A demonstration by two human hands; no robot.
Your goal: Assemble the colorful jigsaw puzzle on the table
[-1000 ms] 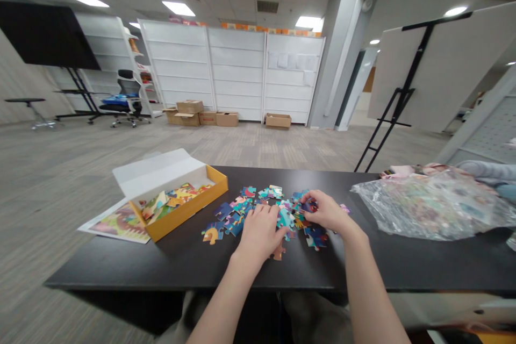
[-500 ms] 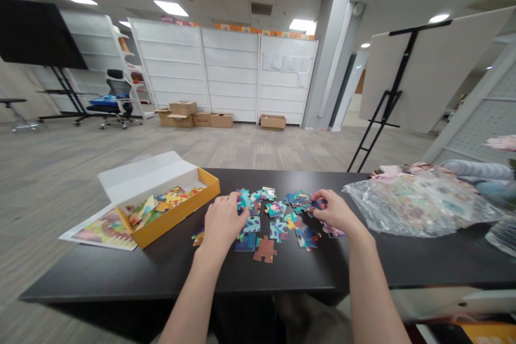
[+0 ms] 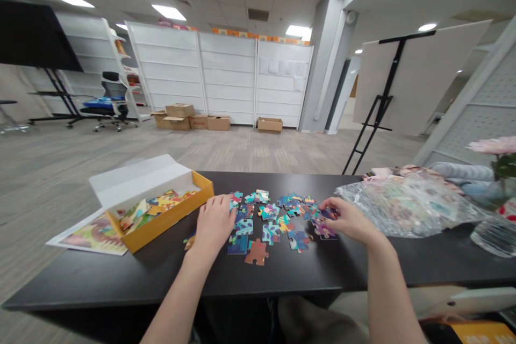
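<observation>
- Both hands are lowered to the jigsaw pieces [image 3: 271, 233], one at each side of the spread, so the middle is left uncovered.
- By the left hand [image 3: 213, 221], held palm down with fingers bent, the left edge is covered; whether anything is gripped beneath it cannot be told.
- At the right edge, thumb and fingers of the right hand [image 3: 345, 217] are curved about a dark piece [image 3: 329, 213]; whether it is pinched or merely touched cannot be told.
- All these pieces are laid on the black table [image 3: 258, 282], some close together, others with gaps, probably so that their pictures can be compared.
- Nearest the front edge, a brown piece [image 3: 257, 252] is set.
- More pieces are held in the yellow box [image 3: 169, 216], its white lid [image 3: 135, 177] tipped back, presumably for easy access.
- Beside it a printed sheet [image 3: 92, 236] is placed face up, perhaps for reference.
- Farther right, a clear plastic bag [image 3: 407, 207] is set apart from the pieces.
</observation>
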